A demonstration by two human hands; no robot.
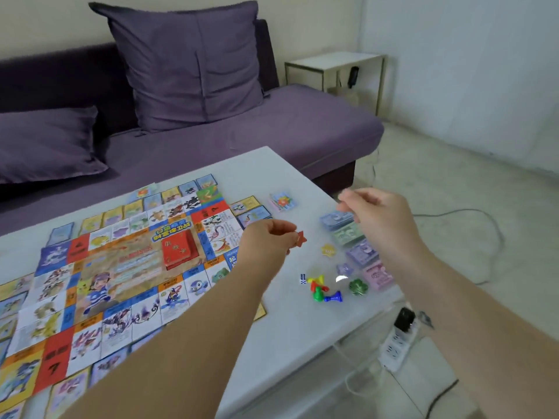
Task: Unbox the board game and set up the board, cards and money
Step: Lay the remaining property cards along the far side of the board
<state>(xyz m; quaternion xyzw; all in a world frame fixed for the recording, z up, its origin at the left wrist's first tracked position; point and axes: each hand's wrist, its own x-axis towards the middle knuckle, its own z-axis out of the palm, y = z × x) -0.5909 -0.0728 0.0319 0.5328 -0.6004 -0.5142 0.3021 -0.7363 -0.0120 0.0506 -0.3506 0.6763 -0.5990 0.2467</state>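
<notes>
Head view: red star token [301,238] pinched between fingers [287,235] of left hand [266,241].

My right hand [375,216] is blurred, so I can't tell whether its fingertips pinch anything. It covers part of the money stacks [348,234], whose print is too smeared to read. My left forearm [211,328] hides the near right corner of the board [121,267], which also runs off the left edge. My left hand [266,240] half covers a red star piece [301,238]. The pips on the die [302,278] are too small to count.
</notes>
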